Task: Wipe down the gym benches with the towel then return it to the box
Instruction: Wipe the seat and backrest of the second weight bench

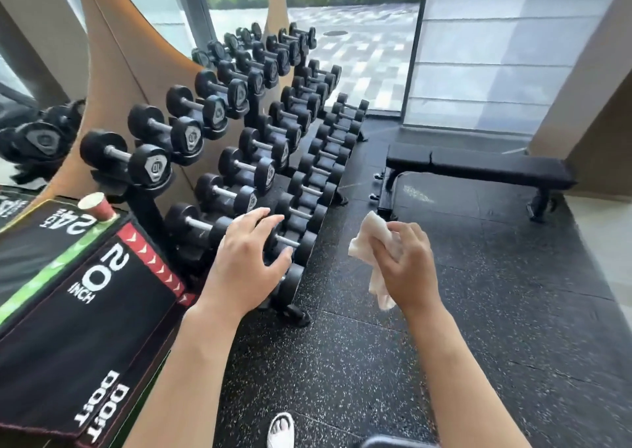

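R hand (403, 266) grips towel (371, 242); box (85, 310) "20 INCH".

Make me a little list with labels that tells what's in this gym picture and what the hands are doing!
place: gym with black speckled floor
right hand: grip closed on the white towel, held in the air
left hand: open, fingers spread, in front of the dumbbell rack
bench: black, flat, by the window, away from the hands
plyo box: black, marked 20 inch, at left
cup: red paper cup standing on the box
wiping: not on the bench yet
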`<act>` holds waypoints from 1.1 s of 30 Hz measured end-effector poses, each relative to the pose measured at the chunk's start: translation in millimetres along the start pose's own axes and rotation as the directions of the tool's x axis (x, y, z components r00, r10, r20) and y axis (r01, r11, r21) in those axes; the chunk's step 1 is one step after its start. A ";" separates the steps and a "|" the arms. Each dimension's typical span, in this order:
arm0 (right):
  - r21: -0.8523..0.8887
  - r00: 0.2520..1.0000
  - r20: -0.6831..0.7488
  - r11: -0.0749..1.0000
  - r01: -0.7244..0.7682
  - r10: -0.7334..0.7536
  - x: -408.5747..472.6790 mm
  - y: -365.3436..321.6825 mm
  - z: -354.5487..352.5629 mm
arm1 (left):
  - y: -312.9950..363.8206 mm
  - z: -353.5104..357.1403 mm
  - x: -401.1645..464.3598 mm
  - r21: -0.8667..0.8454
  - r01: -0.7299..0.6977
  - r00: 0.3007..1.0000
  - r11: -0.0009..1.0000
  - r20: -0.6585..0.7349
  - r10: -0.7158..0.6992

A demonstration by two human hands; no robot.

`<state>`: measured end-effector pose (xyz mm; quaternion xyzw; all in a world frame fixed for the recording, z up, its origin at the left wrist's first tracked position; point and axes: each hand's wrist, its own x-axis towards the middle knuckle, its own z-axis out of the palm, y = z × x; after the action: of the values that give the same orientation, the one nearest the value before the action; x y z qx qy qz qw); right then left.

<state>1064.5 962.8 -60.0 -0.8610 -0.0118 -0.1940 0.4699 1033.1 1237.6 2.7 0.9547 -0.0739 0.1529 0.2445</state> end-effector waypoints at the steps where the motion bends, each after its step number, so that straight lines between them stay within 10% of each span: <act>1: -0.014 1.000 -0.021 1.000 -0.013 0.013 9.9 -0.8 9.2 | -12.4 2.0 17.2 -0.010 -0.019 1.000 1.000 0.013 0.019; 17: -0.172 0.972 -0.215 0.976 -0.135 0.096 123.5 -30.6 86.1 | -118.0 20.5 210.8 -0.223 -0.189 0.970 0.956 0.109 0.218; 33: -0.217 0.927 -0.360 0.958 -0.190 0.102 246.7 69.3 25.5 | -36.3 136.6 365.7 -0.282 -0.310 0.919 0.908 0.154 0.362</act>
<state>1314.8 904.9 -42.9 -0.8639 0.1596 -0.3062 0.3667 1420.4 1178.1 -7.4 0.8991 -0.2813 0.0839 0.3247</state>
